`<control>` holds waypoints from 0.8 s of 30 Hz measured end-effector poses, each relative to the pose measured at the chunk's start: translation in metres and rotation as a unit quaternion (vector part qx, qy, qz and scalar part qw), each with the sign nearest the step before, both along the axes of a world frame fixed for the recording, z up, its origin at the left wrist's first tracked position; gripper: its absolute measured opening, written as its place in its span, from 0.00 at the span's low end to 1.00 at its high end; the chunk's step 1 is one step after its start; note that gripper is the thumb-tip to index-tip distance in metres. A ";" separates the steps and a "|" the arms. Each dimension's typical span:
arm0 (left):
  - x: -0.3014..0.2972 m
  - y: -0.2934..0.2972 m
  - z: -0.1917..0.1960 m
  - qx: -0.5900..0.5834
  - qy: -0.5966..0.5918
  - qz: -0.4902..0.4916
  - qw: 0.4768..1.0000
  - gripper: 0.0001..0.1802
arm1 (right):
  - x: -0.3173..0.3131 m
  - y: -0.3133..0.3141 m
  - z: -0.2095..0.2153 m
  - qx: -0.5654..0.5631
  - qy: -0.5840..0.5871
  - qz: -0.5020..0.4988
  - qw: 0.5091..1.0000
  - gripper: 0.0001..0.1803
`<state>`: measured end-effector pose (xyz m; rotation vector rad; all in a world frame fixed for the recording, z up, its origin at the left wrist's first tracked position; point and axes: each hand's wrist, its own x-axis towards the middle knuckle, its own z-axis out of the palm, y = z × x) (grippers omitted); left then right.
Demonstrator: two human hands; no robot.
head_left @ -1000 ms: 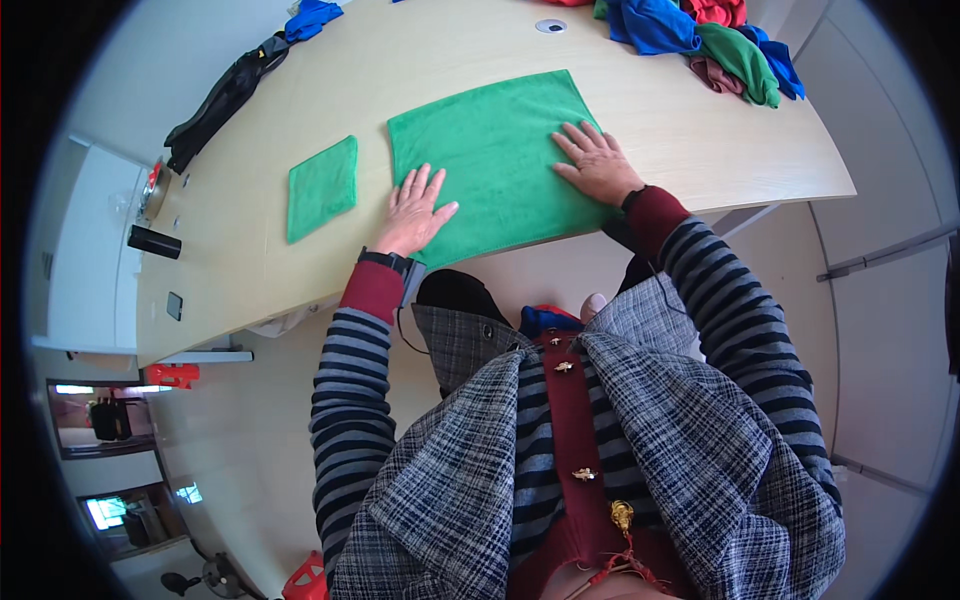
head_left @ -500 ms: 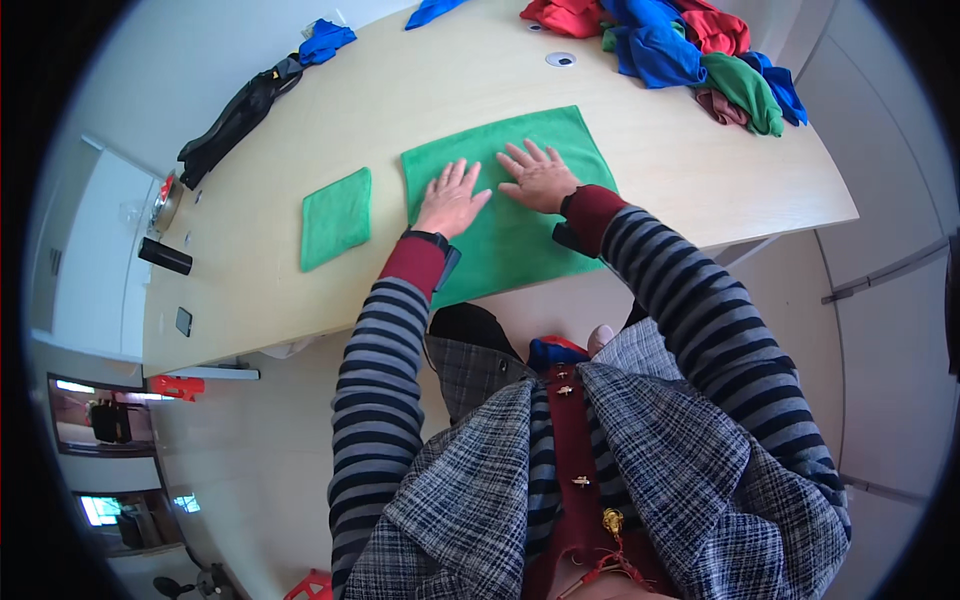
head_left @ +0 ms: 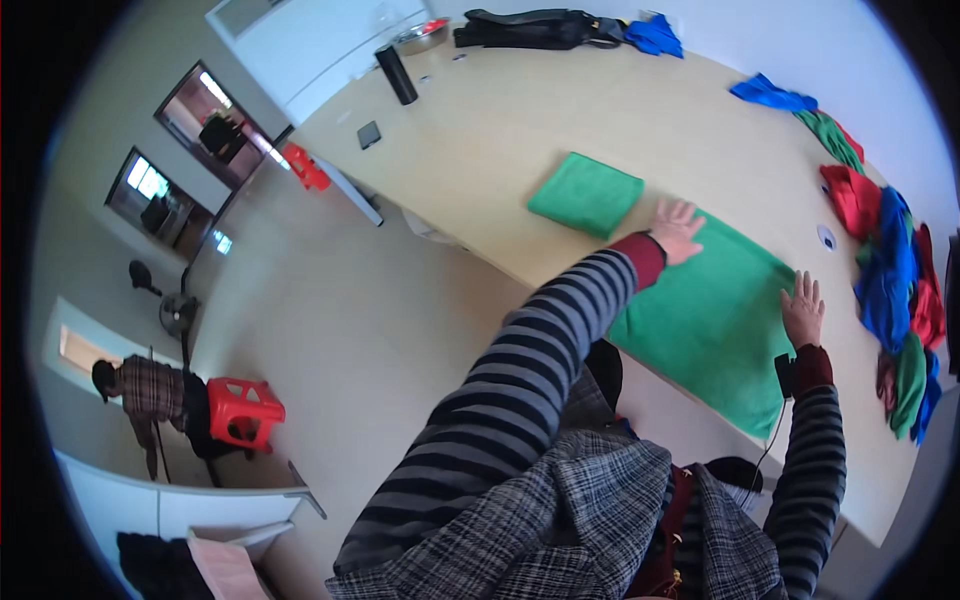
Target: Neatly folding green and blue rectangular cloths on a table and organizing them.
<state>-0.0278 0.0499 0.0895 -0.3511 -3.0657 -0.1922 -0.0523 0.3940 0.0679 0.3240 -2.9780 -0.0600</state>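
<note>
A green cloth (head_left: 708, 315) lies spread flat on the pale wooden table, with its near side over the table's front edge. My left hand (head_left: 678, 232) rests on its far left corner, fingers stretched out. At the opposite side, my right hand (head_left: 803, 312) lies open along the cloth's right edge, palm down. Neither hand grips anything. Just left of the spread cloth, close to my left hand, is a smaller green cloth (head_left: 586, 192) folded into a neat rectangle.
Crumpled red, blue and green cloths (head_left: 885, 270) are heaped along the table's right side. A black bag (head_left: 535, 29), a black cylinder (head_left: 396, 75) and a phone (head_left: 369, 134) lie farther off. Across the room a person (head_left: 155, 400) bends beside a red stool (head_left: 245, 412).
The view has swung toward the left. My hands have moved apart, from the middle of the spread cloth out to its left and right sides.
</note>
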 end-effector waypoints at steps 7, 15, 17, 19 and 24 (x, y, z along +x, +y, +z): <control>-0.051 0.067 -0.034 0.058 0.055 -0.047 0.996 0.36 | -0.038 -0.087 -0.009 -0.006 0.005 0.127 0.992 0.34; -0.058 0.049 -0.046 0.105 0.053 -0.005 0.993 0.37 | -0.053 -0.051 -0.021 -0.018 -0.006 0.116 0.993 0.33; -0.053 0.046 -0.045 0.103 0.039 0.025 0.994 0.38 | -0.051 -0.038 -0.022 -0.009 -0.015 0.092 0.996 0.33; -0.047 0.042 -0.042 0.107 0.033 0.037 0.993 0.38 | -0.048 -0.015 -0.026 -0.002 -0.011 0.080 0.997 0.33; -0.031 0.029 -0.035 0.111 0.021 0.065 0.992 0.39 | -0.036 0.044 -0.034 -0.005 -0.004 0.045 0.999 0.34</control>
